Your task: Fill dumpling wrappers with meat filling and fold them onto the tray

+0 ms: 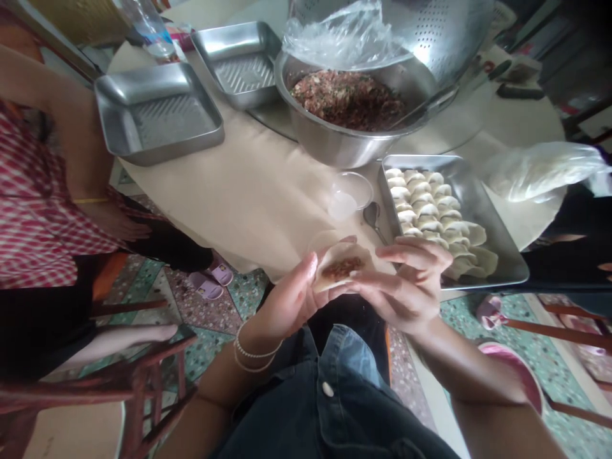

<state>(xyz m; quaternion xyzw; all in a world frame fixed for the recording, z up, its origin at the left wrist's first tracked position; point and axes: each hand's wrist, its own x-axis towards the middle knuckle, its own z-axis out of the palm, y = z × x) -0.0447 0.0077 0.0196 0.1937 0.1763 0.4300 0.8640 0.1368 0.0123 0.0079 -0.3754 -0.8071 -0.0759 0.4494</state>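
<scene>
My left hand [296, 296] cradles a round dumpling wrapper [327, 280] with a mound of meat filling [345, 268] on it. My right hand [411, 284] touches the wrapper's right edge with its fingertips, its other fingers apart. A small clear cup [351, 193] with a whitish content and a metal spoon [373, 217] lie just beyond the hands. To the right, a metal tray [507, 268] holds rows of folded dumplings [423, 201]. Farther back, a large steel bowl [329, 143] contains minced meat filling [344, 95], with a utensil handle leaning on its rim.
Two metal trays [208, 137] [258, 99] stand at the back left, near a plastic bottle [153, 35]. A colander [444, 32] and plastic wrap [339, 38] are behind the bowl. Another person in a checked shirt [33, 204] is at the left. A plastic bag [545, 169] lies right.
</scene>
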